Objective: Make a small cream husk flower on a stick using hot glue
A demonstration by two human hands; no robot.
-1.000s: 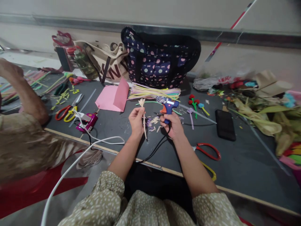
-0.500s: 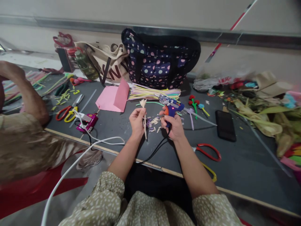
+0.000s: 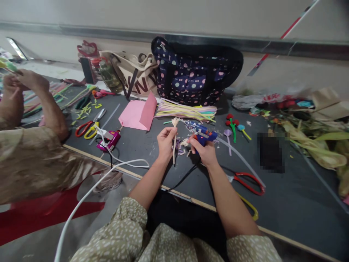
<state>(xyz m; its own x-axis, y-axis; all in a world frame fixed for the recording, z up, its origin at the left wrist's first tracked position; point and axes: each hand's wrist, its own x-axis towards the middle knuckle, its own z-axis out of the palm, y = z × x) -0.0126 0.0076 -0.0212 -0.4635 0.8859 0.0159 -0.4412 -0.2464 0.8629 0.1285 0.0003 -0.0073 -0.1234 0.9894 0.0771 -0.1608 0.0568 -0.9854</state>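
Note:
My left hand (image 3: 165,143) pinches a cream pipe-cleaner stem with a small tufted flower head (image 3: 175,122) at its top, held upright above the table. My right hand (image 3: 206,152) is wrapped round a blue hot glue gun (image 3: 202,137) with a small red light showing. Its nozzle, covered in crinkled foil, points left at the flower head, a small gap away or touching; I cannot tell which. A long clear glue stick (image 3: 240,156) trails out of the gun's back. Cut cream and purple pipe-cleaner bits (image 3: 180,145) lie between my hands.
Behind lie a pipe-cleaner bundle (image 3: 188,110), pink paper (image 3: 133,114) and a dotted bag (image 3: 196,76). Red-and-yellow-handled scissors (image 3: 249,182) rest by my right forearm, small pipe-cleaner flowers (image 3: 231,123) farther back. A white cable (image 3: 89,185) crosses left, near another person's arm (image 3: 54,109).
The glue gun's nozzle has come down and closer to the flower head. The view has shifted left, bringing the other person's hands into sight.

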